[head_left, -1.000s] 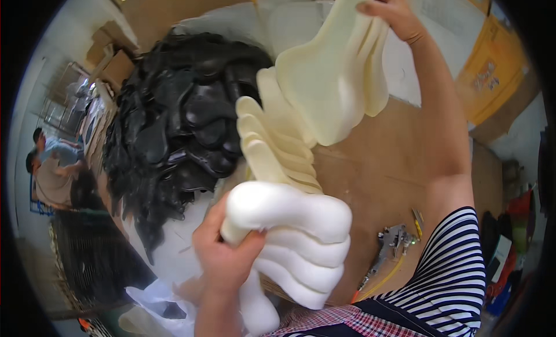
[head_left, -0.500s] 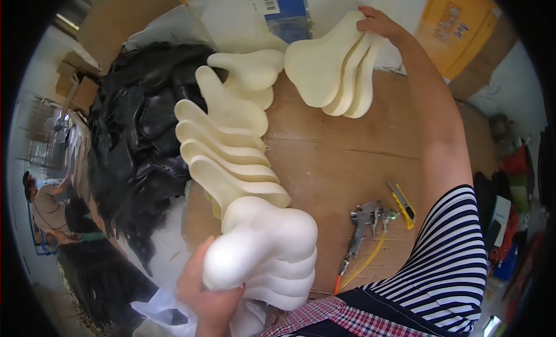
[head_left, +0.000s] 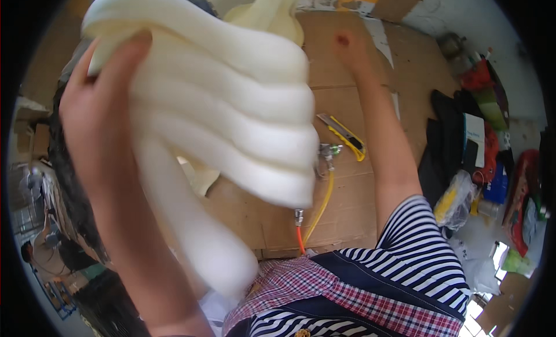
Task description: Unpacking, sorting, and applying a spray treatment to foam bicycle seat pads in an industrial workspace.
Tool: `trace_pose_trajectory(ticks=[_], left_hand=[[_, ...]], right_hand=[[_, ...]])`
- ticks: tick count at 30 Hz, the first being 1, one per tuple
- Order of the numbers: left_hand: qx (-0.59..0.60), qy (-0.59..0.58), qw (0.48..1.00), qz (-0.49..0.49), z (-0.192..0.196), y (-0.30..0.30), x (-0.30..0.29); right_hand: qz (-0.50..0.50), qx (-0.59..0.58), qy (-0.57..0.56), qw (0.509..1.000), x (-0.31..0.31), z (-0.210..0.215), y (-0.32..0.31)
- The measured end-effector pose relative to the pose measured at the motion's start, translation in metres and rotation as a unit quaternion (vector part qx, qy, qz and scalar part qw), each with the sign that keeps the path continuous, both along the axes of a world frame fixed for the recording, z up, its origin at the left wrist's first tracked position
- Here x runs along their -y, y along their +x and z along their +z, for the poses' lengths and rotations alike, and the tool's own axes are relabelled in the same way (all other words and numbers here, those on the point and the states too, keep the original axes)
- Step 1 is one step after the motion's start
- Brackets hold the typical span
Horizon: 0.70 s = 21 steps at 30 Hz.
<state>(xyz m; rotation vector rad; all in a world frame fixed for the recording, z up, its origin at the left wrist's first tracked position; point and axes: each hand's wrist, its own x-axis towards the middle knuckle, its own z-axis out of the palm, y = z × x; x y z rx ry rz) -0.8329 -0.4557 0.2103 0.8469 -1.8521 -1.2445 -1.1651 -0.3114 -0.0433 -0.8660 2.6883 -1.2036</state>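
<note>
My left hand [head_left: 107, 99] grips the narrow ends of a stack of thick white foam saddle pads [head_left: 231, 99], held up close to the view. Another white pad [head_left: 200, 227] hangs below, its narrow end toward my apron. Beyond the stack, cream saddle pads [head_left: 272, 15] show at the top, largely covered. My right hand [head_left: 354, 53] is over the cardboard, away from the pads; motion smears its fingers. A yellow utility knife [head_left: 343, 137] lies nearest that forearm. Beside the knife, a spray gun [head_left: 330, 151] is mostly hidden behind the stack.
Brown cardboard [head_left: 347, 192] covers the worktop, with a yellow hose [head_left: 325, 206] and an orange hose [head_left: 300, 238] across it. Black moulded pieces [head_left: 72, 186] lie along the left. At right are dark fabric [head_left: 443, 128] and a clear plastic bag [head_left: 457, 201].
My left hand has raised the white stack up and forward. My right hand has let go of the cream pads and come back nearer to me. The view has shifted.
</note>
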Motion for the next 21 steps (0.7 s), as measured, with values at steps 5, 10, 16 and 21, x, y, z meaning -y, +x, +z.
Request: trace_pose_trajectory(ticks=[5,10,16,21], left_hand=[[0.075,0.003,0.997,-0.032,-0.064,-0.062,0.108],[0.118,-0.019,0.989,0.082,-0.136,-0.083,0.102],[-0.185,0.198,0.958,0.09,-0.141,-0.006,0.06],[-0.029,0.162,0.977,-0.132,-0.16,0.021,-0.015]], right_hand=[[0.087,0.092,0.262,0.957,-0.1,0.012,0.15],[0.012,0.002,0.234,0.972,-0.201,-0.026,0.159],[-0.101,-0.039,0.202,0.973,-0.202,0.012,0.209],[0.031,0.049,0.222,0.973,-0.17,-0.031,0.297]])
